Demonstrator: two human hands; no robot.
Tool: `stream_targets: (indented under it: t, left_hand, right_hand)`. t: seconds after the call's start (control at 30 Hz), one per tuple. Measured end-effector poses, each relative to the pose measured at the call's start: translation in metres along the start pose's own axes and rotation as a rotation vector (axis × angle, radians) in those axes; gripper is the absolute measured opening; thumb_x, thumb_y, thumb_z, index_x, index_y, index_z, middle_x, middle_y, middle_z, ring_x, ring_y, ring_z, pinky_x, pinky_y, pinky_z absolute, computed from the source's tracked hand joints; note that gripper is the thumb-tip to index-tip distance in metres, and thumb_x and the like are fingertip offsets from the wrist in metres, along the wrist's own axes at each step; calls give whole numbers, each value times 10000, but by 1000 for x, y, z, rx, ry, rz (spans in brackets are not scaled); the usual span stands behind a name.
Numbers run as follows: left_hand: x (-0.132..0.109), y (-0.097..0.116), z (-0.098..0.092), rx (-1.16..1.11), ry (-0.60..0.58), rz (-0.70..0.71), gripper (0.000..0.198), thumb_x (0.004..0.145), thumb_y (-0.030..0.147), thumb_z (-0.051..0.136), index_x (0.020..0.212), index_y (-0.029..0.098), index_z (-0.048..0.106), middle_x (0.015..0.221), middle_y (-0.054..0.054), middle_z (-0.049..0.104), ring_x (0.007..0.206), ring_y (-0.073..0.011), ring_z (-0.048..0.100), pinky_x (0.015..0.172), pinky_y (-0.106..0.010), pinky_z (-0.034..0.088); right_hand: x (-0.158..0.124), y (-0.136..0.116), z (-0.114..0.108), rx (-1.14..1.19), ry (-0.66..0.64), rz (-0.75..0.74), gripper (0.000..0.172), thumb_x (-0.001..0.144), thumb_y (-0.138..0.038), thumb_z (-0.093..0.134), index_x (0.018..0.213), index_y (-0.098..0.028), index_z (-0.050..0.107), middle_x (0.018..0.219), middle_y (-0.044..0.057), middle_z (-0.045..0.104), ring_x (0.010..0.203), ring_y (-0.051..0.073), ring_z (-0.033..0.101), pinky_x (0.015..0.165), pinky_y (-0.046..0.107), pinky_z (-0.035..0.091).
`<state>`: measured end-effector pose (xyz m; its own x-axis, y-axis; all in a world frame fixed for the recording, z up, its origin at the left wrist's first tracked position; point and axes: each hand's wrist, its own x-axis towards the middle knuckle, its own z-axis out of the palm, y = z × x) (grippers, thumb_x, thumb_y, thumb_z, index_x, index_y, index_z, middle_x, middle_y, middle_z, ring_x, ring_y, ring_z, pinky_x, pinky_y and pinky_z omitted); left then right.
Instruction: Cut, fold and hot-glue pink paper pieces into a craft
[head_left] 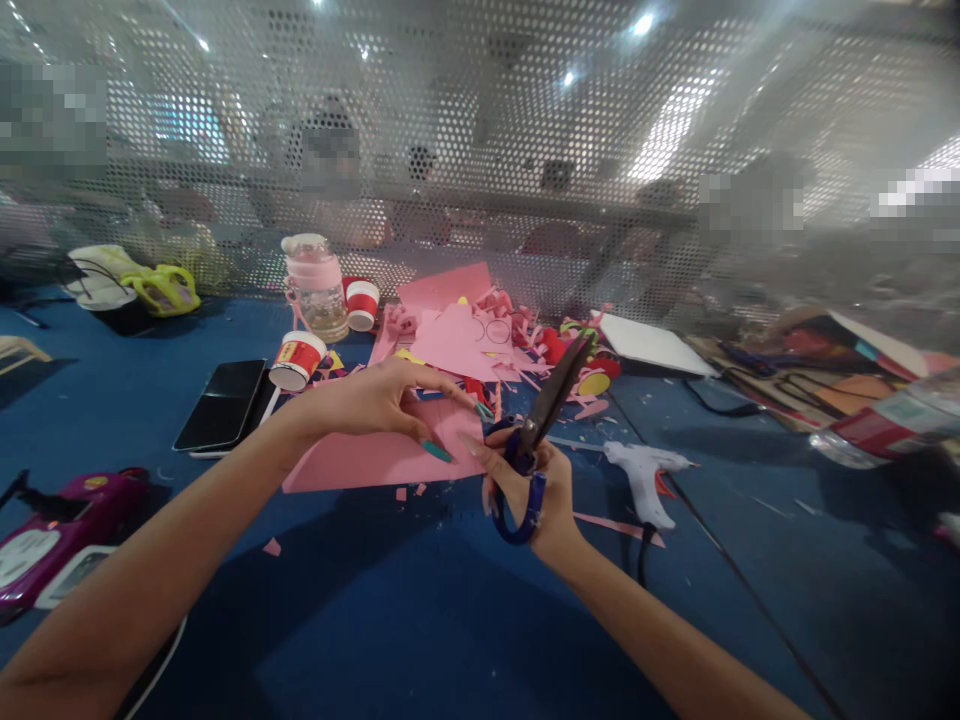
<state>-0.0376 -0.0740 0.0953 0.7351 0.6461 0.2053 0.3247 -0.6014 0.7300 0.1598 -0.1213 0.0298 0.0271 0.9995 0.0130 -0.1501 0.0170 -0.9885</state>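
Observation:
My right hand (551, 500) grips a pair of scissors (553, 395) by its blue handles. The dark blades point up and away, lying close together. Over a sheet of pink paper (352, 460) is my left hand (379, 395), its thumb and fingers apart. Those fingertips are near the paper's right part; whether they press on it I cannot tell. Beyond the hands lies a heap of pink paper sheets and scraps (457, 335), with a few red and yellow pieces at its right.
A white glue gun (645, 480) lies to the right, its cord running forward. Left are a black phone (223, 405), paper cups (298, 360), a clear jug (315, 290) and a purple toy vehicle (82, 520). A plastic bottle (892, 420) lies far right. A perforated metal screen (480, 130) stands behind.

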Motion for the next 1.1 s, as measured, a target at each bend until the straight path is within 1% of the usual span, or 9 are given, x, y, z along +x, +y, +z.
stream_targets:
  t: [0.07,0.13,0.27,0.4,0.5,0.63,0.8,0.93,1.1]
  left_hand:
    - [-1,0,-1,-9,10,-7,447,697,162,704,1127,247,620,1157,-47,635,1060,-186,575,792,-245,482]
    - [-3,1,-5,-12,43,-17,440,704,154,689,1131,241,620,1152,-51,635,981,-172,608,727,-218,498]
    - [-12,7,-20,57,196,-66,452,707,146,668,1147,232,611,1150,-55,627,777,-112,617,555,-152,469]
    - [-25,18,-36,134,369,-78,476,701,178,680,1165,248,599,1038,-41,656,600,-65,542,421,-132,365]
    - [-32,25,-43,126,412,-97,468,714,230,683,1172,259,591,893,-12,663,529,-53,495,411,-141,335]
    - [-35,29,-46,131,433,-114,466,708,249,695,1163,272,597,888,3,642,483,-28,423,422,-141,329]
    - [-32,26,-42,151,397,-97,470,692,252,717,1148,268,606,889,2,633,445,-24,313,374,-154,287]
    - [-30,25,-40,173,387,-82,471,680,230,725,1135,287,615,908,9,625,488,-37,347,414,-154,328]
    - [-29,24,-40,229,399,-83,454,667,241,727,1108,292,633,846,14,606,540,-62,415,408,-164,302]
  right_hand:
    - [0,0,-1,-5,-19,5,419,476,-394,835,693,-170,555,492,-60,533,325,101,511,315,211,447]
    - [0,-1,-3,-2,-61,-3,391,563,-458,780,692,-167,552,492,-40,552,362,110,533,348,216,459]
    - [2,-4,-10,-1,-233,-36,411,777,-550,551,690,-149,578,526,-15,550,406,84,503,375,194,414]
    - [4,-13,-18,-208,-458,-11,368,824,-500,524,733,-149,588,565,-29,513,461,71,490,429,181,398]
    - [3,-18,-21,-344,-566,-61,386,843,-514,483,761,-151,585,584,-29,492,496,80,479,463,196,400]
    - [-1,-19,-22,-414,-571,-93,408,855,-539,439,742,-163,549,543,-54,421,462,74,419,462,206,378]
    - [-5,-19,-20,-419,-563,-51,407,832,-556,464,736,-166,530,538,-61,406,433,68,405,418,198,354]
    - [-7,-23,-17,-466,-540,-43,412,823,-548,483,684,-163,526,495,-67,376,419,64,389,413,194,336]
    - [-8,-26,-14,-480,-534,-8,448,803,-592,474,670,-166,514,475,-69,371,394,66,387,392,195,326]
